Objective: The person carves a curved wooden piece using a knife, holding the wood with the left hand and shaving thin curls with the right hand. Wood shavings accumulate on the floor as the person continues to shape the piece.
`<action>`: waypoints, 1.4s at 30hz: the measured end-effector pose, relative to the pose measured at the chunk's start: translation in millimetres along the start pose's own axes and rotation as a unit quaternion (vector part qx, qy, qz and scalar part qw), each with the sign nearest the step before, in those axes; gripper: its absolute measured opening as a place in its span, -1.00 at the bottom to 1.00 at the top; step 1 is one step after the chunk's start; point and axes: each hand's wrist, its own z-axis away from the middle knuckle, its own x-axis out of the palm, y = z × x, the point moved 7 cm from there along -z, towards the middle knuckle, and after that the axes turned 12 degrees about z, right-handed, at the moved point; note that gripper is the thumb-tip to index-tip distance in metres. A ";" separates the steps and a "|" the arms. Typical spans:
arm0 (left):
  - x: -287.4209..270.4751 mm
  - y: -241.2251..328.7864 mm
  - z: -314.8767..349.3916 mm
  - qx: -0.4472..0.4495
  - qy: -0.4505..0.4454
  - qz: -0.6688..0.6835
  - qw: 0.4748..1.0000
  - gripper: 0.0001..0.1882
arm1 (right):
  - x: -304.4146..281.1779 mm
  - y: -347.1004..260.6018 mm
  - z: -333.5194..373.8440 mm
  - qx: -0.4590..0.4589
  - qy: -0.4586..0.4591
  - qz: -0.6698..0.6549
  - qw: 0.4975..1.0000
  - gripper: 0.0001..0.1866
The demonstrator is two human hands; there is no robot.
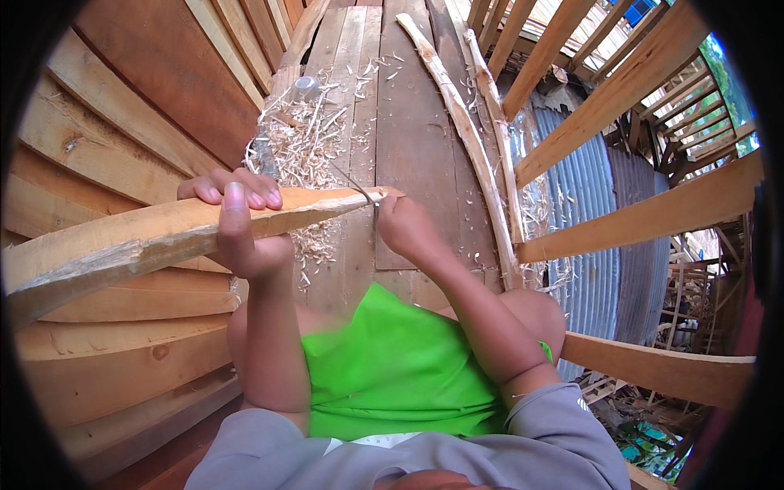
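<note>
A long piece of wood (147, 238), broad at the left and tapering to a point, lies across in front of me. My left hand (249, 216) is closed round it, thumb on the near side and fingers over the far side. At the narrow tip my right hand (400, 224) is closed on a knife, its handle hidden in the fist. The knife's thin dark blade (353, 183) points up and left, crossing the wood close to its tip. Pale fresh cuts show along the wood's near edge.
Curly wood shavings (306, 139) are heaped on the plank floor (412, 114), with a clear jar (305, 87) among them. Peeled poles (461, 122) lie along the right. A plank wall (122, 106) rises at left; wooden railing bars (604, 106) stand at right, corrugated metal sheets (584, 212) beyond.
</note>
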 end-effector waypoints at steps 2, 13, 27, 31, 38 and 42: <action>2.8 -1.7 1.6 -0.011 -0.018 -0.016 1.000 -0.85 | 7.4 2.7 -4.3 -0.003 0.009 -0.069 0.998 -0.41; 4.6 -1.3 0.8 -0.015 -0.014 -0.030 0.999 -0.87 | -1.0 -3.1 -1.3 -0.044 0.022 0.012 0.999 -0.43; 6.7 -4.1 -0.3 -0.022 -0.040 -0.027 0.999 -0.87 | 8.3 15.1 -8.8 0.015 0.042 -0.084 0.995 -0.39; 6.8 -1.4 4.3 -0.026 -0.033 -0.022 0.999 -0.86 | 6.5 51.6 -24.2 0.071 0.051 -0.002 0.996 -0.40; 2.7 -1.9 1.4 -0.021 -0.024 -0.022 0.999 -0.86 | 2.6 11.8 -8.5 0.004 0.029 -0.021 0.999 -0.41; 6.2 -4.6 0.1 -0.022 -0.016 -0.025 0.999 -0.85 | 14.1 61.6 -32.8 0.067 0.071 0.018 0.995 -0.43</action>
